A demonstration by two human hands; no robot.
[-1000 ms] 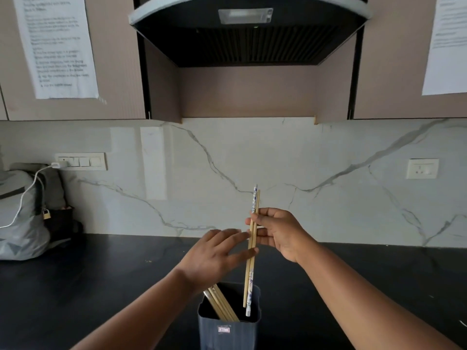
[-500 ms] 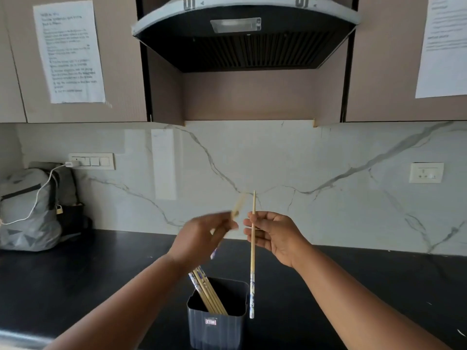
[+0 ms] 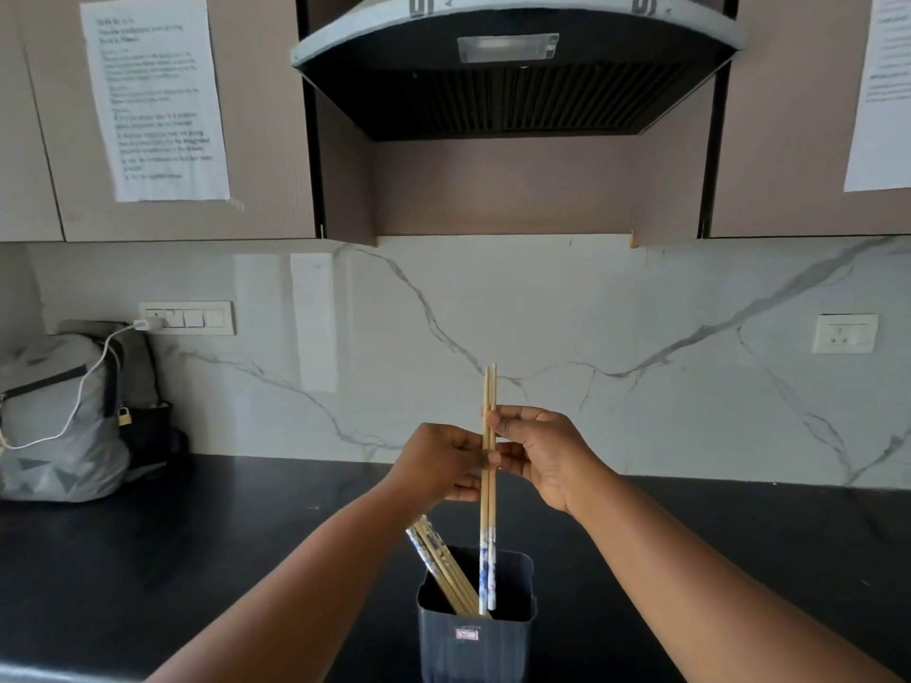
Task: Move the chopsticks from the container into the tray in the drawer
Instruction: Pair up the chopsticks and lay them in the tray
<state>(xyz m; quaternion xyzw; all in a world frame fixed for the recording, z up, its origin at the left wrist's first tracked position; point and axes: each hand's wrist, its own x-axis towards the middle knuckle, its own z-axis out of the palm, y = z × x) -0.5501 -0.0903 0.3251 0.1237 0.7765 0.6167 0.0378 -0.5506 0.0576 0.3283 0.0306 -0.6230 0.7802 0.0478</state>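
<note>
Two chopsticks [image 3: 488, 485] stand upright between the person's hands, side by side and touching, their thin plain ends pointing up toward the marble backsplash [image 3: 567, 313] and their blue-and-white patterned ends hanging down in front of the container's mouth; whether those ends are inside it or just above the rim I cannot tell. The right hand [image 3: 542, 456] pinches the pair near its upper part, thumb on the near side and fingers curled behind, closed firmly around both sticks. The left hand [image 3: 438, 460] is drawn in against the same pair from the other side, its fingertips [image 3: 475, 458] pressed to the shafts just below the right thumb, also closed rather than spread. Directly underneath, the dark grey container [image 3: 475, 638] sits on the black countertop [image 3: 197, 534] at the near edge of view, a small red label on its front wall. Several more chopsticks [image 3: 441, 564] lean inside it toward its left wall, patterned ends sticking up past the rim. Off to the left a grey backpack [image 3: 54, 416] rests against the wall with a white cable running up to the switch plate [image 3: 187, 317]. A range hood [image 3: 512, 66] hangs overhead between the cabinets.
</note>
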